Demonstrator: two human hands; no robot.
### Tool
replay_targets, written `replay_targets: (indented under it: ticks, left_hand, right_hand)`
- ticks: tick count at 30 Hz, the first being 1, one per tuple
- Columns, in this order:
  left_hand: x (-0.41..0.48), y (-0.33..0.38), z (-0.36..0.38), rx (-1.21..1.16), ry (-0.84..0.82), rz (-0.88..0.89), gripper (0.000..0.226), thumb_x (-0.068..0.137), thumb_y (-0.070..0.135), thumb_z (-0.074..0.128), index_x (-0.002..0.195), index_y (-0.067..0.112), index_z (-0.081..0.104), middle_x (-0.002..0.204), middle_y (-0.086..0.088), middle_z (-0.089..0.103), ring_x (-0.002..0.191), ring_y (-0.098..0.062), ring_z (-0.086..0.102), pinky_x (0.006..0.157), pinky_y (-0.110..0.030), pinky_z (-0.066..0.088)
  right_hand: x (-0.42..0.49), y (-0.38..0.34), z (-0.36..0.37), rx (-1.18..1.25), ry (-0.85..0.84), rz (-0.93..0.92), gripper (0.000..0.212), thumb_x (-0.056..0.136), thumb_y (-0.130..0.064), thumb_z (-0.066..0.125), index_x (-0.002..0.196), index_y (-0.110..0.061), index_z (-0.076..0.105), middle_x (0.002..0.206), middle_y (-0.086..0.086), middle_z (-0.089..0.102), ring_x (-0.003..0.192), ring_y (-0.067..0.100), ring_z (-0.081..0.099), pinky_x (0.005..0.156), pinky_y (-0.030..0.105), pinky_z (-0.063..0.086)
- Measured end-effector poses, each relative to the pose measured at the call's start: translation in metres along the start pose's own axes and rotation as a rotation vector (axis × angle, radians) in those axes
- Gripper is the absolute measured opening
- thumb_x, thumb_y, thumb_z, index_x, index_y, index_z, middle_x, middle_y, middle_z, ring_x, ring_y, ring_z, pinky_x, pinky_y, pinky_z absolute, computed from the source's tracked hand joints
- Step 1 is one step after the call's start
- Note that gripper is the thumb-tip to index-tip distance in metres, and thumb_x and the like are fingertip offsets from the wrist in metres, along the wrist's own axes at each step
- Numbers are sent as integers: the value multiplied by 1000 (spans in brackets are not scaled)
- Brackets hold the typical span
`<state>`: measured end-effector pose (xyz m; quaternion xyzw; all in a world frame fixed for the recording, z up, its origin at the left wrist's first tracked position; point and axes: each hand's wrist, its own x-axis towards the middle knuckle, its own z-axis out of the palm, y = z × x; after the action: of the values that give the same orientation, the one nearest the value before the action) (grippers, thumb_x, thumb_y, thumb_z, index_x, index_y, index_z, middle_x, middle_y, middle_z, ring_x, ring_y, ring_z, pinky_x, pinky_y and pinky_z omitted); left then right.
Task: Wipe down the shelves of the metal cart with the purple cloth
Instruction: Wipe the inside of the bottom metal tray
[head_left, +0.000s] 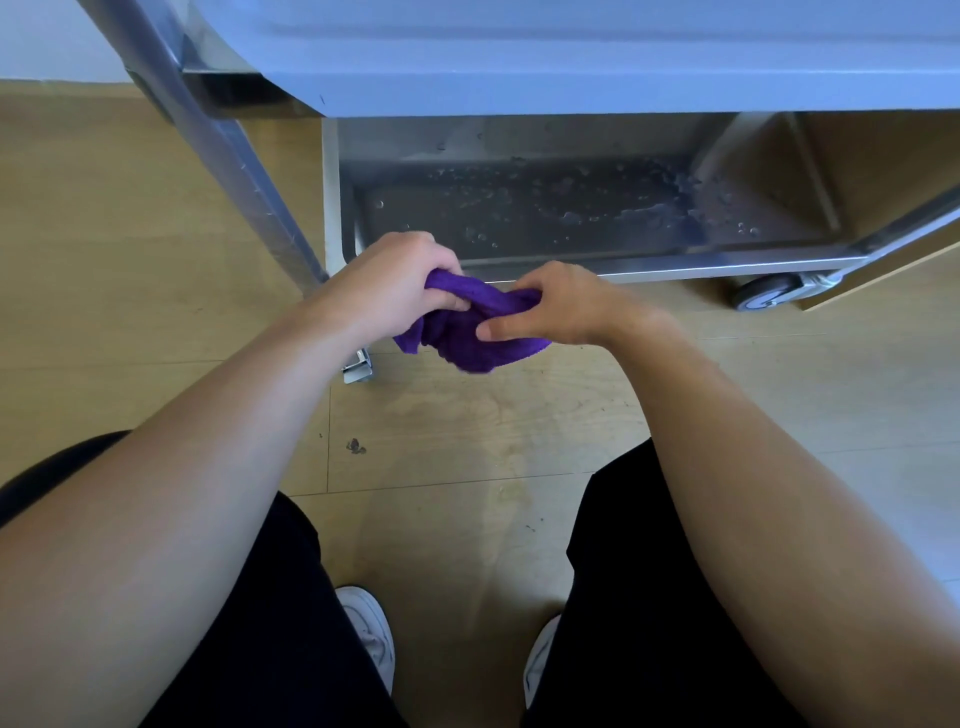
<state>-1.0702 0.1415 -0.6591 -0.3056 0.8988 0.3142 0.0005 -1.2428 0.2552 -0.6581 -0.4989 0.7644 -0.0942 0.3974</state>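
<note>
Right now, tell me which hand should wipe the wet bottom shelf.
Likely right. The left hand and right hand both grip the cloth, but the right sits nearer the droplets, spread toward the right side of the shelf.

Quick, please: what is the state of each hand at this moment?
Left hand: closed, fingers gripping the purple cloth.
Right hand: closed, fingers pinching the same purple cloth.

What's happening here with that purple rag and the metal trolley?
A person at a metal cart grips a bunched purple cloth with both the left hand and the right hand, just in front of the bottom shelf. The cloth is not touching the shelf. Water droplets are scattered across that shelf, so it looks not yet wiped.
</note>
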Motion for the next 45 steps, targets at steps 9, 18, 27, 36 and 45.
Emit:
replay_targets:
  ticks: [9, 18, 27, 36, 45]
  left_hand:
    - [1, -3, -7, 31, 167, 5, 13, 90, 15, 62, 97, 25, 68, 97, 0, 52, 85, -19, 53, 76, -35, 43]
    - [19, 4, -28, 64, 300, 22, 40, 85, 27, 71, 122, 19, 60, 115, -7, 57, 104, -29, 57, 90, -41, 47]
    - [28, -47, 11, 292, 291, -160, 35, 94, 19, 59, 123, 0, 56, 124, -19, 50, 106, -36, 58, 92, -44, 49]
    - [7, -71, 59, 336, 465, -194, 30, 98, 25, 52, 113, 2, 63, 118, -14, 51, 106, -32, 53, 87, -43, 49]
    - [0, -81, 76, 236, 518, -239, 28, 99, 8, 37, 122, 2, 53, 120, -11, 51, 102, -27, 52, 78, -32, 40]
  right_hand:
    - [4, -11, 5, 361, 193, -185, 37, 77, -15, 67, 109, -33, 65, 88, -11, 72, 73, 5, 66, 61, 20, 53]
    - [21, -35, -21, 452, 538, -57, 23, 75, -17, 61, 94, -26, 72, 77, -9, 69, 71, 7, 64, 61, 16, 49]
    - [69, -39, 19, -109, 590, -95, 51, 86, -22, 63, 133, -12, 45, 130, 17, 42, 110, 34, 49, 99, 39, 44]
    - [106, -8, 36, -463, 456, -309, 56, 89, -64, 32, 123, -29, 60, 145, 5, 41, 135, 37, 30, 112, 56, 24]
    - [140, -33, 58, -336, 312, -493, 43, 93, -34, 48, 136, -27, 48, 157, -3, 30, 148, 30, 19, 120, 51, 17]
